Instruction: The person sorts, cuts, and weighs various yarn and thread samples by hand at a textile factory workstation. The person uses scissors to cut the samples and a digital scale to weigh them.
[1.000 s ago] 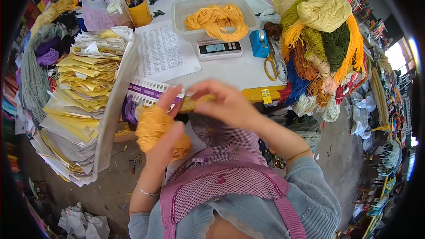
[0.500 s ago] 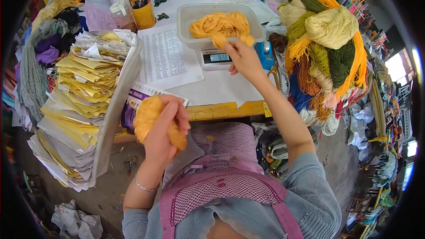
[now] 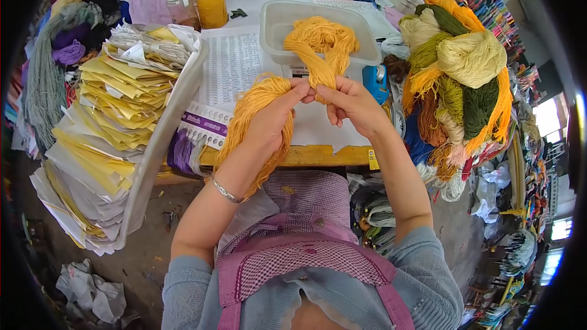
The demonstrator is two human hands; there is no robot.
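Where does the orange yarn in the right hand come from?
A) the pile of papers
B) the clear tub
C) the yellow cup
B: the orange yarn pinched in the right hand runs straight up into the clear tub, while the left hand grips an orange bundle.

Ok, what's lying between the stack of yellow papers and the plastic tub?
A printed sheet lies flat there, between the paper stack and the tub holding yarn; the head view shows it.
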